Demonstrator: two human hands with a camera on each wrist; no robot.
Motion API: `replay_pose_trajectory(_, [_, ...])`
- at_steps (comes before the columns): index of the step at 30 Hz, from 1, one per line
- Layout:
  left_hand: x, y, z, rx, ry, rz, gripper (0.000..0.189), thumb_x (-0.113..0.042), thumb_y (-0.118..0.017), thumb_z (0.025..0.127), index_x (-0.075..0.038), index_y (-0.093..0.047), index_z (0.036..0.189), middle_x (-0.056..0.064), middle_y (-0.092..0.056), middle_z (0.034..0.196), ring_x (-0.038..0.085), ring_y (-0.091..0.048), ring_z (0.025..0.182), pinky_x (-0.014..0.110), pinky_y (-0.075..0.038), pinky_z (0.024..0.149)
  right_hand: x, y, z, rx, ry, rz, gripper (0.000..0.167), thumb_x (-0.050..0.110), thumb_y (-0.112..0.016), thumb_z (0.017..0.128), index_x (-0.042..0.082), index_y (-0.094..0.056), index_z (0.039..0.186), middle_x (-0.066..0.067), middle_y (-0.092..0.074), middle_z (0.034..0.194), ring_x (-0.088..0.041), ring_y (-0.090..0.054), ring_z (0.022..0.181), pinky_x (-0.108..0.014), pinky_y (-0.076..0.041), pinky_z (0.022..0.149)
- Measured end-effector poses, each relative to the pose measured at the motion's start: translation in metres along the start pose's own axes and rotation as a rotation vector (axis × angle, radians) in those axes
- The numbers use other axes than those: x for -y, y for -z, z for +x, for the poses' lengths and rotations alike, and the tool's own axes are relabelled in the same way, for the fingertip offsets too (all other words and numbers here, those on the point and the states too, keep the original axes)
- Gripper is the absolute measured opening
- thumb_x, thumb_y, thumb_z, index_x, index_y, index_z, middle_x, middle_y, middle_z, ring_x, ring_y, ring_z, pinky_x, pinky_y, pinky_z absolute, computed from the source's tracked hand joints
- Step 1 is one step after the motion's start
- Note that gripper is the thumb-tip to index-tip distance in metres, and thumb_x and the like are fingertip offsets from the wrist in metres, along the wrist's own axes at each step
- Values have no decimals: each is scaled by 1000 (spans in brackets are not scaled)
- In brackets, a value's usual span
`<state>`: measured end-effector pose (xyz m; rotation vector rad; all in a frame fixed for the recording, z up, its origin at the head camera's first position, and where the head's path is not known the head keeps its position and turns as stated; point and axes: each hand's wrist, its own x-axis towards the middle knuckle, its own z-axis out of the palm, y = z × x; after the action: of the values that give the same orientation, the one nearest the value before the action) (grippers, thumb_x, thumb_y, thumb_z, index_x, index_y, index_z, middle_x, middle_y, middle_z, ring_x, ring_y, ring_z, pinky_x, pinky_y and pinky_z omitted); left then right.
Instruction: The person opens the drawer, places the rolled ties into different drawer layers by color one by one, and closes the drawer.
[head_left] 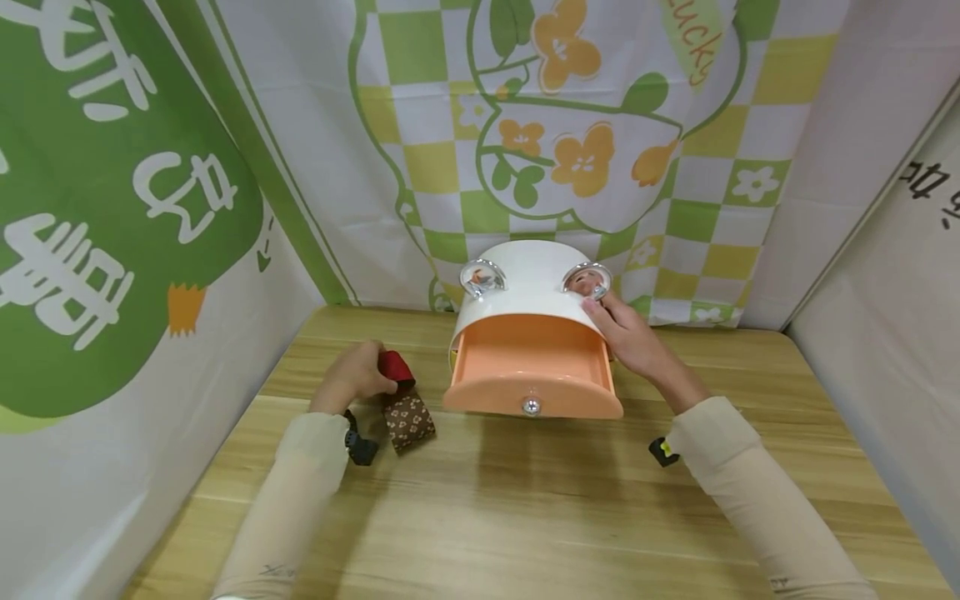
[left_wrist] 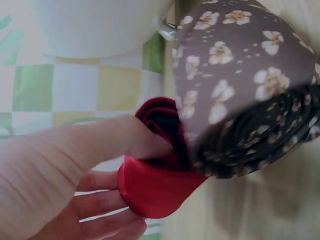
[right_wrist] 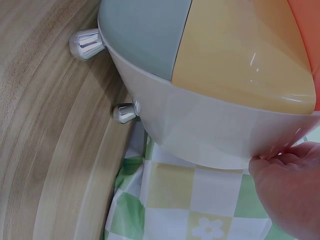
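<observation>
My left hand (head_left: 356,375) pinches a rolled-up red necktie (head_left: 396,371); in the left wrist view the thumb sits inside the red roll, the fingers behind it. Right beside it lies a brown flowered necktie (head_left: 409,421), also rolled, its coiled layers (left_wrist: 260,132) showing. A white rounded drawer box (head_left: 517,271) with two shiny domes on top stands at the back, its orange drawer (head_left: 532,392) pulled out. The orange drawer's visible floor is bare. My right hand (head_left: 630,333) grips the box's right side near one dome, fingers partly hidden.
A yellow drawer front (right_wrist: 240,55) and a grey-blue one (right_wrist: 142,32) sit below the orange drawer. Silver feet (right_wrist: 86,45) hold the box on the wooden table (head_left: 562,517). A checkered cloth (head_left: 420,125) hangs behind, with printed cloth at both sides.
</observation>
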<state>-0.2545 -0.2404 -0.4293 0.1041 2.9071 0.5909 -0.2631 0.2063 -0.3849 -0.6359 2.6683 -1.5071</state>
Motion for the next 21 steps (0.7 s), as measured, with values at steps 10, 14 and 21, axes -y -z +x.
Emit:
replay_pose_trajectory(10, [-23, 37, -20, 5, -86, 47, 43, -22, -81, 84, 2, -66, 117, 15, -73, 100, 27, -67, 87, 41, -55, 77, 2, 0, 2, -2, 4, -5, 54, 44, -38, 114, 12, -40, 157, -24, -47, 152, -37, -49, 128, -54, -40, 107])
replay_pose_trajectory(14, [-35, 52, -33, 5, -122, 67, 44, -22, -82, 83, 1, -68, 118, 13, -73, 99, 25, -67, 85, 39, -55, 74, 2, -1, 3, 3, -3, -3, 51, 44, -38, 114, 9, -43, 150, -24, -46, 154, -37, -49, 127, -53, -41, 105])
replay_pose_trajectory(21, [-61, 78, -54, -29, -226, 106, 50, -23, -83, 82, 1, -67, 123, 12, -74, 101, 23, -67, 82, 37, -55, 72, 1, 0, 1, -2, -18, -8, 55, 45, -36, 114, 9, -40, 156, -25, -41, 160, -39, -47, 135, -58, -40, 111])
